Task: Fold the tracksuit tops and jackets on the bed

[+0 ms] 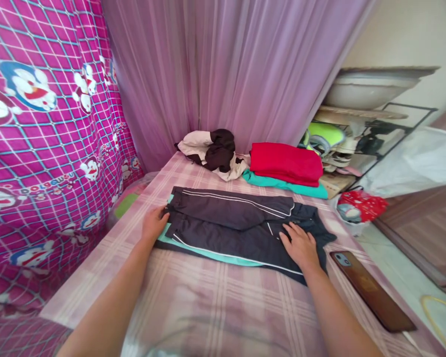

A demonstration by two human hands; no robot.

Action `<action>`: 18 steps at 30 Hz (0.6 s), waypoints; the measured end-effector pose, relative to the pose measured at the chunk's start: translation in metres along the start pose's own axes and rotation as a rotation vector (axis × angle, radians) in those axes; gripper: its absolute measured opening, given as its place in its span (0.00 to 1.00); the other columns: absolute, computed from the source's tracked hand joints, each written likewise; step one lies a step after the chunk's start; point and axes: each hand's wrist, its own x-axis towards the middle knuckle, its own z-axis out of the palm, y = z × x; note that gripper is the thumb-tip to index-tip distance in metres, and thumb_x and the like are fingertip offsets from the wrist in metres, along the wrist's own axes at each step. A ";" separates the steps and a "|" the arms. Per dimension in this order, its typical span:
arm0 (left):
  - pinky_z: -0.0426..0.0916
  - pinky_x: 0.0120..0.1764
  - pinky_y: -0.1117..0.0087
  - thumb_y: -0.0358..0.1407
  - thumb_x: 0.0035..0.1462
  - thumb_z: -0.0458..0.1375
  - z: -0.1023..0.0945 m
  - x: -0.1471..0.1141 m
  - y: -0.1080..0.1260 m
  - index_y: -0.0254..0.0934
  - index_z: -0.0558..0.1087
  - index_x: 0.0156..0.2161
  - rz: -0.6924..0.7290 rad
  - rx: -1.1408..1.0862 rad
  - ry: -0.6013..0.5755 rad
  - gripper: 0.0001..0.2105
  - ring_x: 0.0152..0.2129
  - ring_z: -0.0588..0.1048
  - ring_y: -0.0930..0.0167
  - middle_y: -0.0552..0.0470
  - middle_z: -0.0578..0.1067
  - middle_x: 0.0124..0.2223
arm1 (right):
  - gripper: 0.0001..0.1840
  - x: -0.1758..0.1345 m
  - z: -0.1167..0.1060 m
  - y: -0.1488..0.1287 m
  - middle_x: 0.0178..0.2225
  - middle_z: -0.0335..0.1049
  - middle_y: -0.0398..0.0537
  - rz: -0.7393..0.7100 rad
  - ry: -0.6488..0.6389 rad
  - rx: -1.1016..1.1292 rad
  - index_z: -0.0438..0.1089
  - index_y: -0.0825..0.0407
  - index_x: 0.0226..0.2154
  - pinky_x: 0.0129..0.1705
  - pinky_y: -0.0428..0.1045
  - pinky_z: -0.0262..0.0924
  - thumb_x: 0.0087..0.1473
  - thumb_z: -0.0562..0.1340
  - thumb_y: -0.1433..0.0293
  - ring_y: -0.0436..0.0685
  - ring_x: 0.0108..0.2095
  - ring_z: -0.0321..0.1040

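The left hand [156, 223] touches the dark pants [223, 243] at nine o'clock, grip unclear; the right hand [300, 244] lies spread at three, a phone [371, 290] at four.

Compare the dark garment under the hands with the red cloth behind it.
The dark garment is white-striped, while the red cloth looks plain. The dark garment lies long and fairly flat; the red cloth is folded into a shorter, thicker bundle. The left hand and right hand touch the dark garment, but neither touches the red cloth. Both have turquoise fabric showing along the near edge.
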 end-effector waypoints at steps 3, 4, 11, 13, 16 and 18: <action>0.63 0.55 0.61 0.40 0.57 0.52 -0.001 -0.002 0.005 0.37 0.73 0.54 -0.019 0.086 0.023 0.21 0.51 0.72 0.62 0.44 0.76 0.53 | 0.26 0.000 0.001 0.000 0.61 0.64 0.55 0.000 0.004 -0.002 0.69 0.52 0.55 0.61 0.63 0.48 0.63 0.48 0.61 0.61 0.61 0.58; 0.62 0.56 0.59 0.41 0.57 0.53 -0.002 -0.003 0.007 0.37 0.74 0.52 -0.034 0.128 0.038 0.20 0.53 0.70 0.60 0.43 0.75 0.55 | 0.26 0.000 0.001 0.000 0.61 0.64 0.54 0.002 0.006 -0.002 0.69 0.51 0.55 0.61 0.63 0.48 0.62 0.48 0.61 0.61 0.61 0.58; 0.59 0.57 0.52 0.42 0.57 0.55 -0.004 -0.006 0.015 0.39 0.77 0.46 -0.099 0.185 0.029 0.16 0.57 0.66 0.56 0.42 0.72 0.58 | 0.25 0.000 0.001 -0.001 0.60 0.65 0.55 0.005 0.020 -0.006 0.70 0.52 0.54 0.61 0.62 0.49 0.62 0.48 0.61 0.61 0.60 0.59; 0.58 0.57 0.51 0.41 0.57 0.55 -0.006 -0.007 0.016 0.38 0.76 0.46 -0.106 0.165 0.020 0.15 0.58 0.66 0.57 0.42 0.72 0.59 | 0.25 0.000 0.001 -0.001 0.60 0.65 0.55 0.005 0.021 -0.006 0.70 0.52 0.54 0.61 0.63 0.50 0.62 0.49 0.61 0.62 0.60 0.60; 0.57 0.58 0.49 0.40 0.57 0.55 -0.007 -0.007 0.017 0.39 0.75 0.46 -0.119 0.139 0.018 0.14 0.59 0.65 0.56 0.43 0.72 0.59 | 0.26 0.001 0.003 -0.001 0.59 0.65 0.57 -0.002 0.028 0.001 0.70 0.53 0.54 0.61 0.63 0.50 0.61 0.48 0.61 0.63 0.60 0.60; 0.55 0.58 0.49 0.40 0.57 0.55 -0.008 -0.008 0.017 0.40 0.75 0.47 -0.126 0.125 0.013 0.14 0.59 0.65 0.56 0.43 0.72 0.59 | 0.26 0.001 0.004 0.001 0.59 0.66 0.57 -0.004 0.043 0.018 0.71 0.54 0.53 0.60 0.64 0.51 0.61 0.49 0.61 0.64 0.59 0.61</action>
